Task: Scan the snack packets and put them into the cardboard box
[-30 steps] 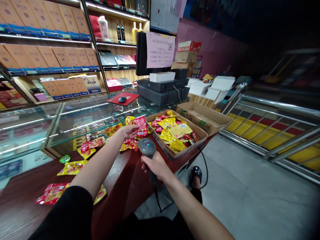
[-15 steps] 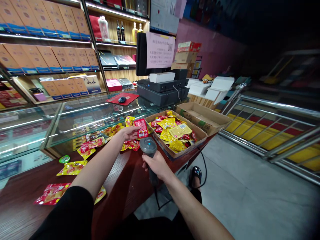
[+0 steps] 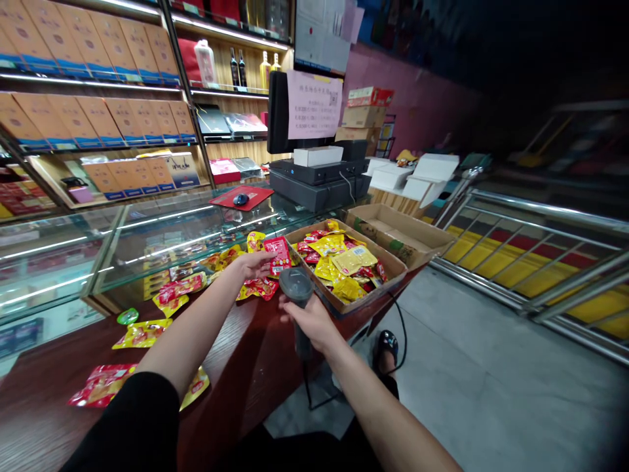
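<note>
At the counter [image 3: 44,426], the right hand [image 3: 309,321] grips a barcode scanner [image 3: 296,301].

Head-worn camera, worn by the person, faces forward and down, close above the left hand [image 3: 253,265] and right hand [image 3: 312,321], taking in the surface [image 3: 39,419] beneath them and the display shelves [image 3: 83,75] beyond them.

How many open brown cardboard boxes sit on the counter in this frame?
2: a brown cardboard tray filled with snack packets, and a second brown cardboard box just right of it.
</note>
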A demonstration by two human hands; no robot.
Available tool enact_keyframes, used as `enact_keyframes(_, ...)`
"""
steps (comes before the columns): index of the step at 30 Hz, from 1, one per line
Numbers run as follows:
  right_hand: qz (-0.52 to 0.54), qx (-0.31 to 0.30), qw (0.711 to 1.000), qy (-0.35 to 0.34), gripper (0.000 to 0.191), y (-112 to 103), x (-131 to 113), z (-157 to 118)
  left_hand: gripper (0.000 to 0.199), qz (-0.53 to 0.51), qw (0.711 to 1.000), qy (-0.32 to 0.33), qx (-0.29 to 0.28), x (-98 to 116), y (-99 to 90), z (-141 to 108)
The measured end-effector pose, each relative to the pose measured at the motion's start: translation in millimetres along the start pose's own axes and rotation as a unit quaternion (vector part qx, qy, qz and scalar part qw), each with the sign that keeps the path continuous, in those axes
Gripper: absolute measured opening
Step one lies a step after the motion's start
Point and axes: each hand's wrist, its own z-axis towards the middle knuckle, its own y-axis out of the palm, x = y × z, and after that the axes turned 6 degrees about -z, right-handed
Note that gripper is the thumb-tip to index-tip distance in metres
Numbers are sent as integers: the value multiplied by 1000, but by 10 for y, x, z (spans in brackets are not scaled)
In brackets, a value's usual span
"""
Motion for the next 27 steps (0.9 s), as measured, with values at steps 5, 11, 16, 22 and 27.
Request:
enact_keyframes(5,6,46,999,27,19,-233,-226,461,24,35,999,-5,-41,50,128,-121)
enact_keyframes(11,43,21,993,111,11,-539,-663,1006,29,66,996,33,-49,229,474,113)
enact_keyframes(16,33,51,992,115,10,-948,-994,1393,21,79,995,52,-26,480,1051,515)
enact_keyframes(22,36,87,988,122,12,-1370,-1104,1608,20,133,989,54,-35,586,1538,883)
enact_keyframes(27,35,46,987,149,13,-1301,-974,1578,17,157,984,24,-80,513,1277,929)
